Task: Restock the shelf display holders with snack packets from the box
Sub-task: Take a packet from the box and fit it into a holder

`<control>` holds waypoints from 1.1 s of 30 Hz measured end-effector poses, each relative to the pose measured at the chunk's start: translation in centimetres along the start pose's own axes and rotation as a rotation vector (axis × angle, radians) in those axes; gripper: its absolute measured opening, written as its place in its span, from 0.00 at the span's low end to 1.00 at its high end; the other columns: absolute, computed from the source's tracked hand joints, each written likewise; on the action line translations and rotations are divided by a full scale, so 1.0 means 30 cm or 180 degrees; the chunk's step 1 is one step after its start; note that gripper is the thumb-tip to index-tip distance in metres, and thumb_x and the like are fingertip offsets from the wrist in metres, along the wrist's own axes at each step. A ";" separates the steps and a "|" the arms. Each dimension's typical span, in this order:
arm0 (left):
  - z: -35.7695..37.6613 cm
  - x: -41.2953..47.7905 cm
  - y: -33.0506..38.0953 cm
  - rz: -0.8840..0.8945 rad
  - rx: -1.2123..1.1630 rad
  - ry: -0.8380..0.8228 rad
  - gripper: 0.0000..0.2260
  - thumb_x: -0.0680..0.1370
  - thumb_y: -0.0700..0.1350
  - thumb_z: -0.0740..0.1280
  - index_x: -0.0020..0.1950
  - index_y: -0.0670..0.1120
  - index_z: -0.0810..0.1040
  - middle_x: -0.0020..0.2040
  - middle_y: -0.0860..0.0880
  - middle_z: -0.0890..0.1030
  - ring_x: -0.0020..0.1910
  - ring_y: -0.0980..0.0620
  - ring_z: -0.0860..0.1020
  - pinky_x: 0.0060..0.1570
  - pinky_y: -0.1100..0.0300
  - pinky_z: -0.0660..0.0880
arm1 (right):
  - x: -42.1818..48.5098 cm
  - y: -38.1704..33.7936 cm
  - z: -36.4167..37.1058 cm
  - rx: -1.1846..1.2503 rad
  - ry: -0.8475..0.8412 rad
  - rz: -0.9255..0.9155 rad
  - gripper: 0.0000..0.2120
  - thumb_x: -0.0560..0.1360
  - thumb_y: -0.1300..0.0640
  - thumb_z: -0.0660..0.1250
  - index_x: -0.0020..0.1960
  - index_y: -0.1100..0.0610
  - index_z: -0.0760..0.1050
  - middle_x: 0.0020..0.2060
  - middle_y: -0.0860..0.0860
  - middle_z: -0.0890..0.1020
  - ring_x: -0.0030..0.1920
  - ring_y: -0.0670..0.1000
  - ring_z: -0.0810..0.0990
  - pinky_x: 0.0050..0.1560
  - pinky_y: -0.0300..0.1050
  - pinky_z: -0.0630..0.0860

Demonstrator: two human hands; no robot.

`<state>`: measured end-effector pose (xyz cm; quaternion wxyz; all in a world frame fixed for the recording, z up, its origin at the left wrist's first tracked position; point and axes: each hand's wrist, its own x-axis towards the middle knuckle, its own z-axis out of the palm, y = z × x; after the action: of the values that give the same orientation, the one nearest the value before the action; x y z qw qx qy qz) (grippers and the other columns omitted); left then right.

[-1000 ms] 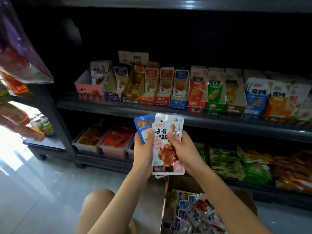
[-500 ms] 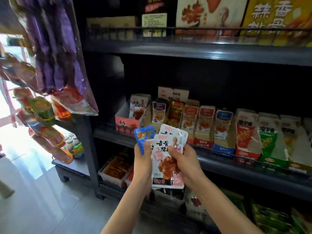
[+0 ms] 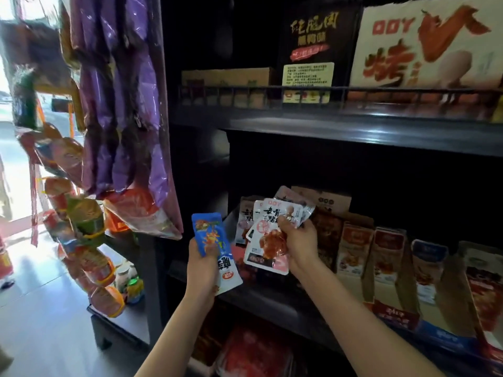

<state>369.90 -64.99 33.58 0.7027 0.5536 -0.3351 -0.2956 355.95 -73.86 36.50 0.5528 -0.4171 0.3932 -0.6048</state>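
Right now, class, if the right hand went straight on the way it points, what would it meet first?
Probably the upright packets standing just beyond the white packets that the right hand grips; depth is unclear, so they may already touch.

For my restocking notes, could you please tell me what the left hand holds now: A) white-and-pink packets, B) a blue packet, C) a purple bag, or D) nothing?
B: the left hand grips the blue packet, while the right hand holds the white-and-pink packets.
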 end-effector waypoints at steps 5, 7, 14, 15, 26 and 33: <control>-0.005 0.141 -0.009 0.0178 0.0316 0.0062 0.08 0.81 0.42 0.59 0.60 0.46 0.69 0.47 0.46 0.78 0.40 0.47 0.79 0.36 0.56 0.75 | 0.177 0.060 0.125 -0.0050 0.0210 -0.0168 0.22 0.73 0.58 0.72 0.63 0.61 0.69 0.57 0.60 0.79 0.56 0.61 0.79 0.58 0.63 0.75; -0.008 0.182 -0.010 0.0178 0.0310 0.0063 0.06 0.81 0.41 0.59 0.58 0.47 0.69 0.45 0.46 0.78 0.39 0.47 0.79 0.39 0.54 0.75 | 0.246 0.074 0.158 0.0060 0.0214 -0.0183 0.14 0.72 0.60 0.72 0.56 0.61 0.74 0.49 0.61 0.81 0.48 0.61 0.81 0.52 0.62 0.78; 0.023 0.237 -0.027 0.0210 0.0183 -0.0058 0.06 0.82 0.39 0.58 0.57 0.48 0.67 0.43 0.51 0.76 0.37 0.55 0.76 0.25 0.72 0.71 | 0.310 0.136 0.232 -0.0209 -0.0291 -0.0458 0.13 0.70 0.64 0.73 0.47 0.49 0.76 0.39 0.55 0.82 0.35 0.54 0.78 0.39 0.53 0.76; 0.025 0.246 -0.033 0.0182 0.0132 -0.0022 0.07 0.82 0.39 0.58 0.57 0.48 0.67 0.44 0.50 0.76 0.37 0.55 0.77 0.26 0.71 0.72 | 0.309 0.134 0.242 -0.0209 -0.0302 -0.0468 0.12 0.71 0.64 0.73 0.47 0.49 0.76 0.37 0.55 0.82 0.33 0.56 0.79 0.37 0.52 0.76; 0.031 0.258 -0.060 0.0175 -0.0005 0.0070 0.08 0.82 0.39 0.58 0.58 0.49 0.66 0.44 0.53 0.75 0.38 0.57 0.76 0.24 0.72 0.71 | 0.303 0.137 0.218 -0.2072 -0.0823 -0.0314 0.12 0.68 0.67 0.75 0.50 0.61 0.79 0.47 0.54 0.82 0.50 0.54 0.80 0.49 0.47 0.77; 0.045 0.253 -0.062 0.0134 -0.0016 0.0033 0.09 0.82 0.39 0.58 0.61 0.48 0.67 0.47 0.49 0.77 0.40 0.53 0.79 0.34 0.60 0.74 | 0.314 0.077 0.148 -0.3781 -0.1124 -0.0805 0.24 0.66 0.55 0.78 0.60 0.51 0.77 0.53 0.49 0.82 0.53 0.52 0.79 0.52 0.45 0.76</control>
<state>373.30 -72.13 33.06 0.7120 0.5462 -0.3423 -0.2787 360.51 -83.51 36.51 0.2077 -0.7896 0.5124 -0.2661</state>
